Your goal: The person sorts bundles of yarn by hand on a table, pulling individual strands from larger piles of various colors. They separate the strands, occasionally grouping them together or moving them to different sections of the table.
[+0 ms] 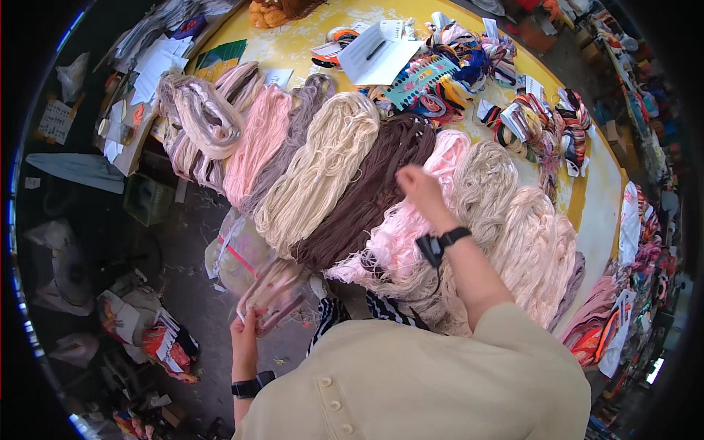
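My left hand [247, 324] is low on the left, closed round a small bundle of yarn strands [273, 292] in pink, cream and mauve that hangs beside the table edge. Fingers curled, my right hand [423, 192] is over the border between the dark brown yarn hank [367, 192] and the light pink yarn hank [402, 238]. Whether it grips a strand is too small to tell. Left of the brown hank lies a cream yarn hank [320, 165]. A beige-grey yarn hank [485, 180] and a pale peach yarn hank [535, 246] lie to the right.
Farther left are a mauve-grey hank [293, 139], a salmon pink hank [257, 139] and a coiled cream-and-mauve hank [213, 121]. A white card with a pen [378, 53], a teal punched card [419, 82] and multicoloured skeins [469, 55] occupy the yellow table's [334, 20] back. A plastic bag [238, 257] hangs at the front edge.
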### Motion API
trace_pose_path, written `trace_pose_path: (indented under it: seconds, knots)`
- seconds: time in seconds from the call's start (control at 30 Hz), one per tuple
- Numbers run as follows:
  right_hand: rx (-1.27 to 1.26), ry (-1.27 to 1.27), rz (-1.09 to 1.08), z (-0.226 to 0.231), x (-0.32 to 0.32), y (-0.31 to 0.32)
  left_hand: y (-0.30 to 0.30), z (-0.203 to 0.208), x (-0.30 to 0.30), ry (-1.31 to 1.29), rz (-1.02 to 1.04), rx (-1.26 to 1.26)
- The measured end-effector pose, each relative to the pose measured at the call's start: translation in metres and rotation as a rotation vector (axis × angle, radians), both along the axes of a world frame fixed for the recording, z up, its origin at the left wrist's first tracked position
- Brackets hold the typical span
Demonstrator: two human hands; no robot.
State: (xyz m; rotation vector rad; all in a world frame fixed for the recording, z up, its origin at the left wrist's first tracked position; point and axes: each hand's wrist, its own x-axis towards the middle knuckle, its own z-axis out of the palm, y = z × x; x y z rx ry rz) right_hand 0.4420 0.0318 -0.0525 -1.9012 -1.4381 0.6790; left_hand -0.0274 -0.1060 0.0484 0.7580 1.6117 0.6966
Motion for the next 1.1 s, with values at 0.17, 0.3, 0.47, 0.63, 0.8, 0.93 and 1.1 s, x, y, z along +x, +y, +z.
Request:
trace_pose_path:
  seconds: [0.17,0.3,0.47,0.63,0.8,0.93,1.1]
  knots:
    - [0.218,-0.253,-0.288,-0.026,0.072,0.101,0.01,0.015,0.05,0.115,-0.179,0.231]
    - [0.096,-0.267,-0.367,-0.076,0.104,0.12,0.03,0.037,0.102,-0.074,-0.158,0.118]
    - [0.059,0.31,-0.324,-0.047,0.091,0.066,0.072,0.039,0.164,-0.435,-0.176,-0.083]
    - [-0.097,0.561,0.122,0.042,-0.031,-0.05,0.099,0.005,0.216,-0.318,-0.407,-0.018]
    - [-0.318,0.7,0.433,0.089,-0.061,-0.069,0.087,-0.003,0.213,-0.22,-0.281,-0.041]
    - [0.127,0.055,0.324,-0.024,0.006,0.011,0.071,0.035,0.155,0.008,-0.344,0.191]
    - [-0.125,-0.059,0.28,-0.06,0.077,0.073,-0.021,0.116,-0.057,-0.541,0.152,0.392]
